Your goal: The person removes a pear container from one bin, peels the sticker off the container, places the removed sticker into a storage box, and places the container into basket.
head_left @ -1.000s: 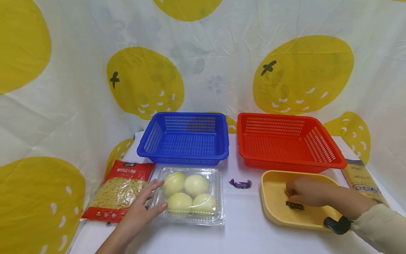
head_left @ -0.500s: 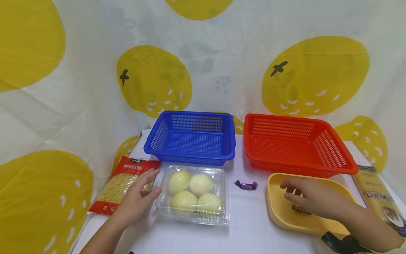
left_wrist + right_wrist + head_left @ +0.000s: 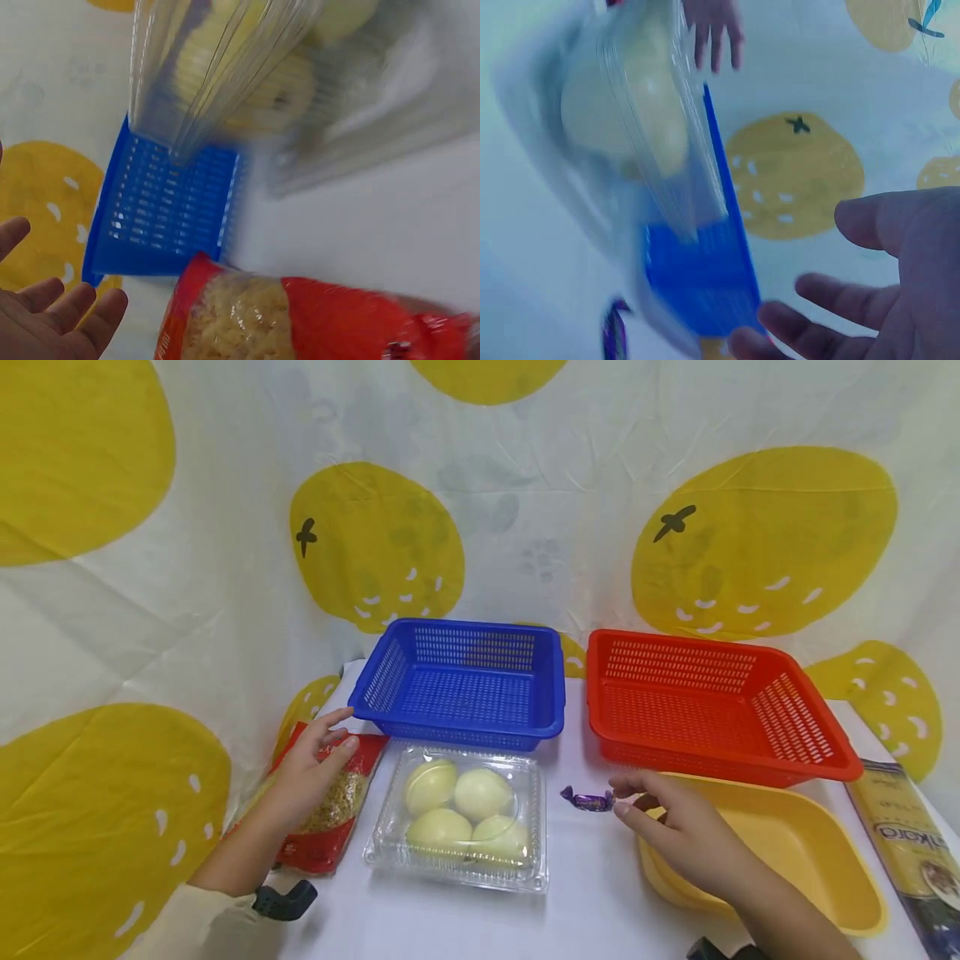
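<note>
My left hand (image 3: 306,770) is over the red bag of pasta (image 3: 330,810), fingers spread and slightly bent, with nothing in it. My right hand (image 3: 686,827) reaches across the left rim of the yellow tray (image 3: 817,860). Its fingertips are beside a purple-wrapped candy (image 3: 588,800) on the table; in the right wrist view the fingers (image 3: 817,330) are loosely bent and apart from the candy (image 3: 615,330). Between the hands stands a clear plastic box (image 3: 457,881) holding several pale yellow round fruits (image 3: 483,793). The dark candy seen earlier in the tray is not visible; my right hand and forearm cover part of the tray.
A blue basket (image 3: 465,739) stands behind the clear box, and a red basket (image 3: 720,768) is to its right. A yellow printed packet (image 3: 900,835) lies at the right edge. A fruit-patterned cloth (image 3: 525,502) hangs behind the white table (image 3: 480,931).
My right hand has moved left from inside the yellow tray to beside the purple candy. My left hand has drawn away from the clear box to over the pasta bag. The view has shifted slightly.
</note>
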Tool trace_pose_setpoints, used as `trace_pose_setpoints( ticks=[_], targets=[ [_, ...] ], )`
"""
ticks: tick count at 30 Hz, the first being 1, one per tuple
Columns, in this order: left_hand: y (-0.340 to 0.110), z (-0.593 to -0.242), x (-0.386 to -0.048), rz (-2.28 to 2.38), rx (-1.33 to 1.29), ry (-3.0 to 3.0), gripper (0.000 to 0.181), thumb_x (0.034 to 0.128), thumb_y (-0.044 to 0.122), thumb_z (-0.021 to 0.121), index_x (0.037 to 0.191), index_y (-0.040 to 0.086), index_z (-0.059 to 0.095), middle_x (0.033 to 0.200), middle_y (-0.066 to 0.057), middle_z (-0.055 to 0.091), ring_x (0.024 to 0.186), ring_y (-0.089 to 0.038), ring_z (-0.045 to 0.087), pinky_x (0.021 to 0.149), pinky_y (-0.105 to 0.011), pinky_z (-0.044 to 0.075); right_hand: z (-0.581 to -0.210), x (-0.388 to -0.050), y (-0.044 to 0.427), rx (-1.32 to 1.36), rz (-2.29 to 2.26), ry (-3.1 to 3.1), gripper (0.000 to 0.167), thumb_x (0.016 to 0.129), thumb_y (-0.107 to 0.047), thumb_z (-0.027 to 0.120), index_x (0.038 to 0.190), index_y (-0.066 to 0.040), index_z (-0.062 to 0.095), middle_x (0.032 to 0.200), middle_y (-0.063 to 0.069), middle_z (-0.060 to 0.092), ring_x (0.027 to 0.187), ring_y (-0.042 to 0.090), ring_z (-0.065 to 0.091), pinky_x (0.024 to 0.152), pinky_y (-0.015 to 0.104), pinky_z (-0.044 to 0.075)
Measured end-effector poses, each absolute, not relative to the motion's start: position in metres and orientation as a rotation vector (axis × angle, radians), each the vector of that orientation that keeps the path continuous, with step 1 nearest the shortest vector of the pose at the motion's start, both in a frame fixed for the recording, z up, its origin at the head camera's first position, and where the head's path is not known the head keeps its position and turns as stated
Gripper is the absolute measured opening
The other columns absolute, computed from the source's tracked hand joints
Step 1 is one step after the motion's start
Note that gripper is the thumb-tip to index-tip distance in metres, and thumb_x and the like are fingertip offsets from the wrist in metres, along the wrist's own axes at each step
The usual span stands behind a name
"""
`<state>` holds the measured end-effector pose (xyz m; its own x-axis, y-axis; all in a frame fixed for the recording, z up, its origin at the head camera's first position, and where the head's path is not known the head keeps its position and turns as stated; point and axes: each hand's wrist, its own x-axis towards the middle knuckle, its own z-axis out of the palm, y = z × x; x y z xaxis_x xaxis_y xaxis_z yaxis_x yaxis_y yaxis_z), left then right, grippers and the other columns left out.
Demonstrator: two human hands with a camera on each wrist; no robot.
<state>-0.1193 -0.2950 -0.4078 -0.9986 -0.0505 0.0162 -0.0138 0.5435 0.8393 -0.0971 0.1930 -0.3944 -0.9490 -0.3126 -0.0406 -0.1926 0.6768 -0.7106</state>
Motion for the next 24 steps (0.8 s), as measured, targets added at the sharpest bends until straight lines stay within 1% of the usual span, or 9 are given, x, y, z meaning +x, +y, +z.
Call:
trace_pose_setpoints(
  ticks=[3, 6, 9, 12, 15, 18, 20, 22, 24],
  targets=[
    [-0.301, -0.408, -0.134, -1.550, 0.095, -2.709, 0.068, 0.1094, 0.049, 0.057, 0.168, 0.025, 0.033, 0.170, -0.020, 0.034, 0.154, -0.045, 0.036, 0.115, -0.069, 0.040, -0.403, -0.096, 0.176, -0.402, -1.253, 2.664, 0.046, 0.103, -0.033, 0.072, 0.145, -0.016, 0.060, 0.137, 0.008, 0.067, 0.114, 0.022, 0.066, 0.087, 0.037, 0.057],
    [-0.305, -0.410, -0.149, -1.622, 0.137, -2.698, 0.072, 0.1087, 0.053, 0.056, 0.170, 0.028, 0.028, 0.169, -0.022, 0.035, 0.148, -0.048, 0.044, 0.116, -0.066, 0.042, -0.413, -0.097, 0.161, -0.412, -1.357, 2.606, 0.054, 0.104, -0.033, 0.071, 0.151, -0.013, 0.053, 0.146, 0.015, 0.061, 0.120, 0.028, 0.065, 0.092, 0.046, 0.060],
    [-0.308, -0.414, -0.162, -1.710, 0.161, -2.661, 0.072, 0.1092, 0.053, 0.055, 0.171, 0.029, 0.026, 0.169, -0.023, 0.036, 0.139, -0.051, 0.053, 0.117, -0.062, 0.043, -0.423, -0.099, 0.148, -0.393, -1.408, 2.548, 0.062, 0.105, -0.037, 0.069, 0.158, -0.015, 0.045, 0.155, 0.020, 0.052, 0.129, 0.035, 0.062, 0.097, 0.054, 0.059],
    [-0.310, -0.418, -0.174, -1.799, 0.143, -2.612, 0.069, 0.1117, 0.046, 0.054, 0.171, 0.026, 0.025, 0.173, -0.020, 0.028, 0.141, -0.050, 0.051, 0.118, -0.059, 0.043, -0.431, -0.101, 0.136, -0.369, -1.433, 2.507, 0.069, 0.105, -0.040, 0.067, 0.163, -0.019, 0.036, 0.162, 0.021, 0.045, 0.137, 0.040, 0.056, 0.103, 0.059, 0.055],
    [-0.312, -0.423, -0.184, -1.883, 0.091, -2.570, 0.066, 0.1135, 0.039, 0.052, 0.172, 0.023, 0.024, 0.176, -0.017, 0.019, 0.147, -0.047, 0.046, 0.117, -0.057, 0.043, -0.438, -0.104, 0.126, -0.356, -1.476, 2.455, 0.076, 0.105, -0.041, 0.066, 0.167, -0.018, 0.029, 0.166, 0.021, 0.039, 0.143, 0.044, 0.049, 0.104, 0.059, 0.055],
    [-0.313, -0.426, -0.191, -1.948, 0.075, -2.554, 0.069, 0.1124, 0.043, 0.053, 0.172, 0.025, 0.023, 0.176, -0.015, 0.019, 0.149, -0.043, 0.044, 0.118, -0.056, 0.043, -0.444, -0.105, 0.119, -0.344, -1.570, 2.365, 0.080, 0.105, -0.038, 0.067, 0.169, -0.016, 0.024, 0.168, 0.023, 0.034, 0.146, 0.047, 0.044, 0.101, 0.055, 0.057],
    [-0.313, -0.428, -0.195, -1.973, 0.079, -2.546, 0.071, 0.1111, 0.046, 0.055, 0.172, 0.027, 0.024, 0.175, -0.014, 0.021, 0.149, -0.040, 0.044, 0.118, -0.055, 0.044, -0.447, -0.107, 0.115, -0.342, -1.623, 2.310, 0.082, 0.105, -0.036, 0.067, 0.169, -0.015, 0.021, 0.169, 0.024, 0.032, 0.146, 0.049, 0.042, 0.101, 0.055, 0.057],
    [-0.313, -0.430, -0.198, -1.987, 0.087, -2.544, 0.071, 0.1108, 0.047, 0.055, 0.172, 0.028, 0.024, 0.174, -0.014, 0.023, 0.149, -0.040, 0.045, 0.118, -0.054, 0.044, -0.451, -0.109, 0.112, -0.340, -1.654, 2.274, 0.083, 0.105, -0.035, 0.066, 0.170, -0.014, 0.019, 0.170, 0.024, 0.030, 0.147, 0.050, 0.041, 0.104, 0.059, 0.054],
    [-0.313, -0.433, -0.203, -2.015, 0.065, -2.518, 0.068, 0.1123, 0.043, 0.054, 0.172, 0.026, 0.025, 0.173, -0.016, 0.026, 0.149, -0.040, 0.045, 0.116, -0.054, 0.045, -0.454, -0.111, 0.108, -0.329, -1.653, 2.273, 0.084, 0.105, -0.036, 0.066, 0.170, -0.015, 0.018, 0.170, 0.024, 0.030, 0.148, 0.050, 0.039, 0.108, 0.064, 0.050]
  ],
)
